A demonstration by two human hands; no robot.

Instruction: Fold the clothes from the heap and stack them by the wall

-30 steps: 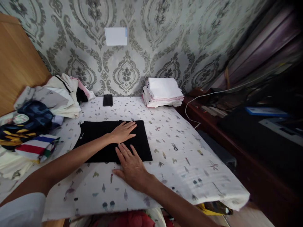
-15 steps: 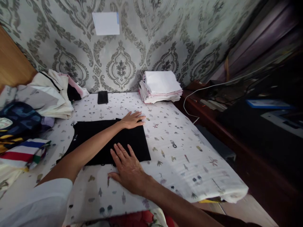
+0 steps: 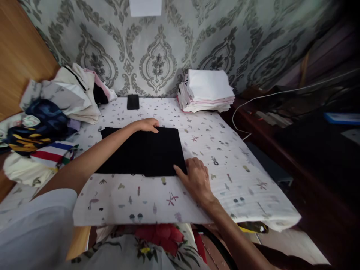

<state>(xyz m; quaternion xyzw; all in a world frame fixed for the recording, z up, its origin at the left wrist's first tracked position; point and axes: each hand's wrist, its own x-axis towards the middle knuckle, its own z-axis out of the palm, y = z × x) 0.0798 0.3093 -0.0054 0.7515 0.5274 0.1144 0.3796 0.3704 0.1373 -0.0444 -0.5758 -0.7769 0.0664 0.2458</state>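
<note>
A folded black garment (image 3: 152,152) lies flat on the white patterned cloth (image 3: 157,202) that covers the table. My left hand (image 3: 148,125) is at its far edge, thumb and fingers closed on the black fabric there. At the near right corner, my right hand (image 3: 197,178) has its thumb on top of the garment and its curled fingers just beyond the right edge, pinching that corner. My left forearm crosses over the garment's left part and hides some of it.
A stack of folded white clothes (image 3: 209,88) stands at the back right. The black phone (image 3: 133,101) lies near the wall. Loose clothes (image 3: 67,99) are heaped at the left. A white cable (image 3: 270,98) runs over the dark furniture at the right.
My left hand has gone from lying spread on the garment to gripping its far edge. My right hand has moved right, to the near corner, and its fingers have curled. The view has shifted.
</note>
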